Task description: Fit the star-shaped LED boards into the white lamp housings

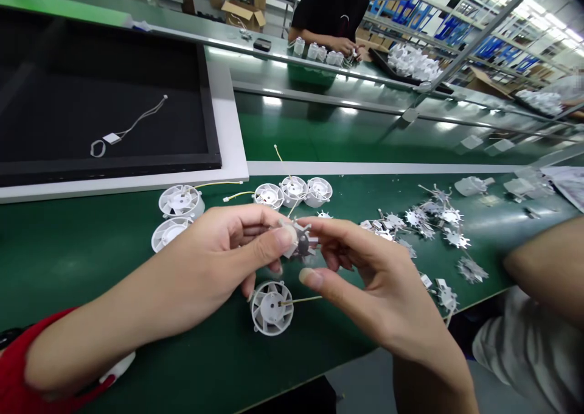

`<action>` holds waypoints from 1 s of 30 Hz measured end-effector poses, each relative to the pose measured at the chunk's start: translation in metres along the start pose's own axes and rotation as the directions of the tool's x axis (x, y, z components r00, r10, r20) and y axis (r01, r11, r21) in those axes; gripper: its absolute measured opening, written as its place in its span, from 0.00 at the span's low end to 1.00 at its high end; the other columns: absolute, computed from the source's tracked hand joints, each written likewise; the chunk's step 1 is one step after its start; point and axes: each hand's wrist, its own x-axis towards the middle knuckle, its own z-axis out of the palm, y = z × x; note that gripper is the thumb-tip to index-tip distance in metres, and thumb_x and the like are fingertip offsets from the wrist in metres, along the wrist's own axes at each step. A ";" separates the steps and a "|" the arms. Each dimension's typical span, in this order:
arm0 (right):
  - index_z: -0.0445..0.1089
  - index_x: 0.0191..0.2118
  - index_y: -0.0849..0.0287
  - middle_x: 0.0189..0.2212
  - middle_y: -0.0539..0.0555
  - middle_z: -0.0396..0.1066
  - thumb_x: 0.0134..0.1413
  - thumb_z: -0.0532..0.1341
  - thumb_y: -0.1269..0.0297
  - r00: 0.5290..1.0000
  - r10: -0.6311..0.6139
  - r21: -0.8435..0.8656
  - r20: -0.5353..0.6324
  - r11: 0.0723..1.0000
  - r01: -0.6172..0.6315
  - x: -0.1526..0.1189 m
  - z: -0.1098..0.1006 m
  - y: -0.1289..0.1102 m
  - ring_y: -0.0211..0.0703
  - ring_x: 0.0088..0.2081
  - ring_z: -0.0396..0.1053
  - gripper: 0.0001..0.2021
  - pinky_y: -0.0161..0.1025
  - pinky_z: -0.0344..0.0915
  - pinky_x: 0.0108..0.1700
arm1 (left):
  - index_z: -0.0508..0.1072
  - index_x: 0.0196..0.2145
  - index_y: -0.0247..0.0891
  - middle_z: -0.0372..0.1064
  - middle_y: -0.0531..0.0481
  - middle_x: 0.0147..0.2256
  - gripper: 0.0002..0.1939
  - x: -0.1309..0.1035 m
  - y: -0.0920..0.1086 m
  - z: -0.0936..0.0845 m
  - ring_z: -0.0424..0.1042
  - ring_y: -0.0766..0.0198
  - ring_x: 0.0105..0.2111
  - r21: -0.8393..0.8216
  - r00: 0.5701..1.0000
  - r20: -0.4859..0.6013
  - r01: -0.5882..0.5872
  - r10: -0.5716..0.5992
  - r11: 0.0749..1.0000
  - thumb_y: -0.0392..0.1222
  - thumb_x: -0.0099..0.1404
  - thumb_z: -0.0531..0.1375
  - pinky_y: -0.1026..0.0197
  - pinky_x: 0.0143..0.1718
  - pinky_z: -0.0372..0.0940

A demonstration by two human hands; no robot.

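Observation:
Between thumb and fingers, my left hand (237,243) pinches a small grey star-shaped metal plate (302,242) with a pale piece on it. My right hand (360,268) is beside its right side, index fingertip at the plate's upper edge and thumb apart below. Just under my hands a round white fan housing (272,308) lies on the green table, a thin yellowish wire running right from it. Behind my hands stand several more white fan housings (294,190), some with wires. More star-shaped metal plates (451,217) lie in a loose pile to the right.
A black tray (212,109) with a white border holds a wire with connectors (112,138) at the upper left. Beyond a rail, a person (331,12) handles small white parts. Another person's arm (547,268) is at the right edge. White parts (472,185) lie at right.

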 end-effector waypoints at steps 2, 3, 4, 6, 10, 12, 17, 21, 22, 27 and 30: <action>0.78 0.46 0.53 0.33 0.46 0.77 0.59 0.72 0.69 0.998 -0.048 -0.035 -0.032 0.998 0.047 0.003 0.004 -0.002 0.34 0.31 0.68 0.10 0.31 0.66 0.31 | 0.82 0.32 0.43 0.71 0.60 0.25 0.06 0.001 -0.001 0.000 0.66 0.75 0.22 -0.033 1.000 0.004 -0.006 0.006 0.999 0.43 0.67 0.71 0.80 0.25 0.67; 0.78 0.42 0.55 0.31 0.45 0.77 0.59 0.72 0.69 0.996 -0.068 -0.048 -0.049 0.997 0.066 0.004 0.007 -0.002 0.33 0.30 0.68 0.07 0.31 0.65 0.30 | 0.82 0.31 0.43 0.72 0.59 0.25 0.07 0.001 -0.002 -0.001 0.66 0.75 0.22 -0.050 1.000 0.014 -0.009 0.009 0.999 0.43 0.67 0.71 0.80 0.25 0.67; 0.78 0.39 0.56 0.30 0.45 0.77 0.60 0.72 0.70 0.994 -0.084 -0.054 -0.067 0.995 0.080 0.004 0.008 -0.002 0.32 0.29 0.68 0.05 0.30 0.64 0.30 | 0.82 0.30 0.42 0.72 0.59 0.25 0.08 0.002 -0.003 -0.001 0.67 0.75 0.22 -0.069 1.000 0.024 -0.012 0.013 0.998 0.45 0.67 0.72 0.80 0.25 0.67; 0.77 0.37 0.56 0.28 0.44 0.77 0.61 0.71 0.71 0.990 -0.106 -0.046 -0.097 0.994 0.102 0.005 0.011 -0.002 0.31 0.28 0.69 0.04 0.30 0.65 0.31 | 0.82 0.33 0.42 0.75 0.58 0.27 0.11 0.003 -0.005 -0.003 0.69 0.75 0.23 -0.106 1.000 0.026 -0.003 0.006 0.994 0.51 0.66 0.73 0.79 0.24 0.68; 0.80 0.36 0.54 0.29 0.43 0.80 0.60 0.71 0.73 0.993 -0.081 0.029 -0.087 0.996 0.084 0.006 0.008 -0.002 0.30 0.28 0.71 0.05 0.29 0.66 0.32 | 0.82 0.46 0.46 0.79 0.57 0.30 0.15 0.004 -0.008 -0.006 0.73 0.75 0.23 -0.104 0.997 0.059 0.053 -0.047 0.993 0.56 0.68 0.71 0.79 0.27 0.70; 0.82 0.35 0.52 0.29 0.42 0.81 0.60 0.70 0.76 0.998 -0.038 0.092 -0.052 0.995 0.043 0.006 0.005 -0.002 0.30 0.27 0.71 0.09 0.28 0.65 0.30 | 0.83 0.43 0.45 0.80 0.57 0.29 0.12 0.004 -0.008 -0.006 0.74 0.75 0.23 -0.099 0.996 0.077 0.050 -0.043 0.994 0.53 0.67 0.72 0.79 0.27 0.70; 0.84 0.34 0.49 0.27 0.43 0.80 0.58 0.72 0.72 0.989 0.144 0.254 0.036 0.956 -0.149 0.005 0.000 -0.003 0.32 0.27 0.70 0.08 0.28 0.63 0.28 | 0.82 0.34 0.43 0.81 0.56 0.26 0.05 0.004 -0.006 -0.004 0.78 0.71 0.26 -0.137 0.996 0.066 0.073 -0.065 0.988 0.41 0.64 0.74 0.79 0.26 0.70; 0.83 0.32 0.53 0.25 0.47 0.77 0.56 0.75 0.63 0.951 0.289 0.309 0.105 0.900 -0.308 0.006 -0.002 -0.001 0.34 0.26 0.66 0.03 0.30 0.61 0.26 | 0.80 0.34 0.43 0.83 0.54 0.27 0.06 0.005 -0.007 -0.004 0.79 0.70 0.24 -0.127 0.993 0.053 0.112 -0.106 0.986 0.39 0.62 0.74 0.78 0.26 0.70; 0.83 0.32 0.53 0.25 0.47 0.77 0.56 0.75 0.62 0.944 0.307 0.316 0.124 0.889 -0.331 0.006 -0.002 0.000 0.34 0.26 0.65 0.04 0.30 0.60 0.26 | 0.80 0.34 0.43 0.83 0.53 0.27 0.07 0.005 -0.007 -0.004 0.79 0.69 0.24 -0.118 0.992 0.050 0.123 -0.117 0.985 0.39 0.61 0.74 0.78 0.26 0.70; 0.84 0.34 0.53 0.26 0.49 0.77 0.56 0.74 0.60 0.926 0.346 0.357 0.150 0.855 -0.377 0.002 -0.001 0.003 0.35 0.27 0.65 0.04 0.32 0.61 0.26 | 0.79 0.36 0.42 0.82 0.51 0.26 0.10 0.002 -0.004 -0.005 0.81 0.66 0.24 -0.059 0.982 0.044 0.184 -0.181 0.981 0.42 0.59 0.74 0.77 0.25 0.71; 0.84 0.34 0.52 0.25 0.48 0.75 0.56 0.75 0.62 0.923 0.362 0.340 0.130 0.859 -0.384 -0.001 -0.001 0.005 0.35 0.26 0.64 0.02 0.31 0.59 0.25 | 0.79 0.38 0.42 0.82 0.51 0.26 0.11 0.002 -0.005 -0.007 0.81 0.64 0.25 -0.032 0.979 0.034 0.202 -0.201 0.979 0.44 0.59 0.74 0.76 0.26 0.72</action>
